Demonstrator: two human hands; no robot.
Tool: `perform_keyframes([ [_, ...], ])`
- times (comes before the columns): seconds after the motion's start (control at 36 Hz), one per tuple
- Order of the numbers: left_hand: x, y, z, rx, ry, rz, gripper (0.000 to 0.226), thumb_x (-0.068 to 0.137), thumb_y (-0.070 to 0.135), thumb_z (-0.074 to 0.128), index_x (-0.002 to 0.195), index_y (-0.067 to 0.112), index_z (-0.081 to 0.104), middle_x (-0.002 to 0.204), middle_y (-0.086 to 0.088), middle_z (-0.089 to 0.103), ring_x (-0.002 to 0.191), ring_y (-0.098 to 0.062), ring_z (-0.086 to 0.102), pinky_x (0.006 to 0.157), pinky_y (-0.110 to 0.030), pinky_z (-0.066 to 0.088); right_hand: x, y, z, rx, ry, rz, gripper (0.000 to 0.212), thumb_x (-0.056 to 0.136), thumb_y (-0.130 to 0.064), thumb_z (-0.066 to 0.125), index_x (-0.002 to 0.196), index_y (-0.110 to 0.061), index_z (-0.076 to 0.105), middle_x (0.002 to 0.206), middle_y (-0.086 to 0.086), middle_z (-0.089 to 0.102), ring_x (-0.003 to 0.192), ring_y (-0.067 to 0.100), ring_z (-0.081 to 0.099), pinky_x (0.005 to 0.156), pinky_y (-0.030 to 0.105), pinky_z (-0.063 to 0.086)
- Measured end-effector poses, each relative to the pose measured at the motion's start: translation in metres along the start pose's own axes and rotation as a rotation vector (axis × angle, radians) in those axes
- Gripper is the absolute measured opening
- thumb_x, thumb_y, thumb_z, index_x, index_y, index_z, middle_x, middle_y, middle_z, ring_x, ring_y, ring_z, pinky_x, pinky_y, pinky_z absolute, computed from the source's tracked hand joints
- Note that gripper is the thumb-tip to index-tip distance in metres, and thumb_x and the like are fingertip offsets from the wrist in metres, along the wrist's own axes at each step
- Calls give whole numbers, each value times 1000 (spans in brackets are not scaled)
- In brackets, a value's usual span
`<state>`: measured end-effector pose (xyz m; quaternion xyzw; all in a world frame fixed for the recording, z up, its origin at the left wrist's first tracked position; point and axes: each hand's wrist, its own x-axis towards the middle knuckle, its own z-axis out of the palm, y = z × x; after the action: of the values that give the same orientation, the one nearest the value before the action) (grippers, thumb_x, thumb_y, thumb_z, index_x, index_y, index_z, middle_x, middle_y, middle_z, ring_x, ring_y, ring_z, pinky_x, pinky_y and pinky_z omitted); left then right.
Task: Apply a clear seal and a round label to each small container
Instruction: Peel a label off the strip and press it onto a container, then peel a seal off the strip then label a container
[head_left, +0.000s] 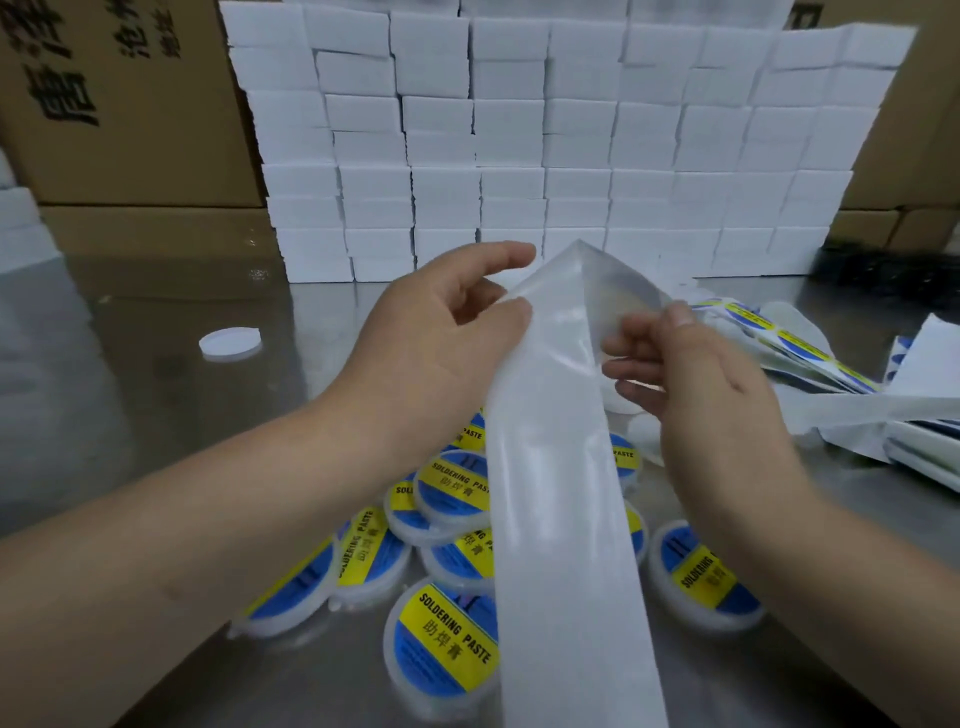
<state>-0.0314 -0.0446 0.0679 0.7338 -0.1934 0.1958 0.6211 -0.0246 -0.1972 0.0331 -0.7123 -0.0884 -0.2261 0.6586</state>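
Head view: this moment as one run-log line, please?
left hand grip: pinches long white paper strip | right hand grip: pinches clear film at strip's fold | labelled round plastic containers: piled beneath

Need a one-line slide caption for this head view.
Over labelled soldering-paste containers, the left hand holds a long white backing strip while the right hand pinches clear film at its top.

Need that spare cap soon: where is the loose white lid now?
Head view, left side: the loose white lid lies flat on the steel table, apart from the left hand and in front of the stacked white boxes.
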Motion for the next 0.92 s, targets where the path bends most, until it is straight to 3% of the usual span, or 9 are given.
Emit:
perform_keyframes([
  [0.06,-4,1,1,75,-68,25,31,77,18,58,94,44,61,73,12,55,69,-5,55,64,-22,49,6,0,0,84,27,106,37,71,-55,36,73,-27,61,83,-10,68,80,6,65,77,29,48],
  [0.22,-13,6,3,403,-304,191,39,70,24,51,92,55,51,73,14,52,76,5,49,72,-3,35,4,-3,-3,88,-74,133,42,60,-63,48,81,-32,69,98,-10,69,97,7,64,86,33,46],
  [0.31,-16,5,5,481,-436,177,29,70,26,51,85,47,63,75,12,54,79,3,52,76,-12,39,0,-6,-6,99,-137,151,40,52,-64,51,76,-37,69,90,-13,67,90,8,60,80,34,43],
  [0.36,-17,3,7,520,-496,150,25,69,29,50,83,40,67,81,11,56,82,2,53,78,-18,41,-1,-8,-6,83,-140,110,42,59,-51,55,85,-20,68,88,1,67,81,13,60,80,33,40],
  [0.44,-16,0,8,541,-446,174,26,70,27,49,81,32,72,80,11,58,81,1,54,76,-19,42,-3,-12,-3,42,-199,38,34,66,-26,52,86,2,52,81,26,47,69,21,44,70,35,33],
  [0.56,-12,-3,8,538,-303,194,18,73,26,48,83,34,62,79,16,52,83,3,50,73,-10,38,-5,-10,-2,36,-307,13,7,64,-16,44,60,-10,44,61,10,33,58,19,31,59,27,27],
  [0.69,-10,-9,7,685,-298,220,27,81,25,57,107,30,60,91,20,46,90,3,42,77,-1,28,-7,-7,-3,121,-372,22,26,63,-16,42,79,-5,59,68,6,50,65,10,46,60,27,34],
  [0.83,-10,-7,6,725,-321,258,18,81,23,57,94,28,68,102,16,48,98,3,43,79,-6,30,-11,-8,0,-19,-377,-50,25,66,-12,49,82,-23,64,72,-7,63,73,9,59,67,28,46],
  [0.92,-3,-4,2,665,-262,187,16,82,24,52,83,37,61,99,16,55,93,5,46,76,-8,33,-10,-8,-1,-35,-220,-55,29,73,-9,48,84,-28,67,75,-9,69,69,2,60,64,21,49],
])
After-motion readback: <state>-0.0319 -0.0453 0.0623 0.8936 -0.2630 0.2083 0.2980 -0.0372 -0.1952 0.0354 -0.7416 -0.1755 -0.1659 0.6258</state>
